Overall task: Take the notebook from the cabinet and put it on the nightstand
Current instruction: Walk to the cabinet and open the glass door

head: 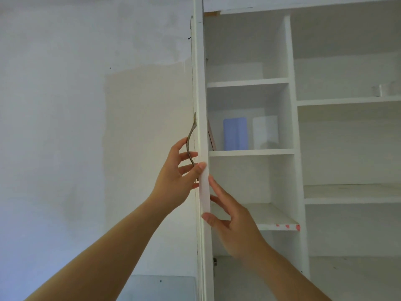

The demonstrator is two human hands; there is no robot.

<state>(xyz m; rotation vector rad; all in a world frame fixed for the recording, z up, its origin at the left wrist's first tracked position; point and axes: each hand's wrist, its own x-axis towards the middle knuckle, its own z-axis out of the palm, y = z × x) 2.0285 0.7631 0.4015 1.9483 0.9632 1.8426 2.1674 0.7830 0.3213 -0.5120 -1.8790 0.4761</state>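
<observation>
The cabinet (291, 61) stands open, its door (200, 83) seen edge-on. The left hand (173, 181) holds the curved metal handle (189, 135), fingers slipped between it and the door's outer face, thumb pressed on the door's edge. The right hand (236, 227) lies spread against the door's inner side, fingers straight, thumb touching the edge lower down. On the middle shelf (251, 152) of the left column stand a blue upright item (235, 133), a white one (265, 132) beside it, and a thin reddish piece (211, 135) leaning at the left wall; which is the notebook I cannot tell.
</observation>
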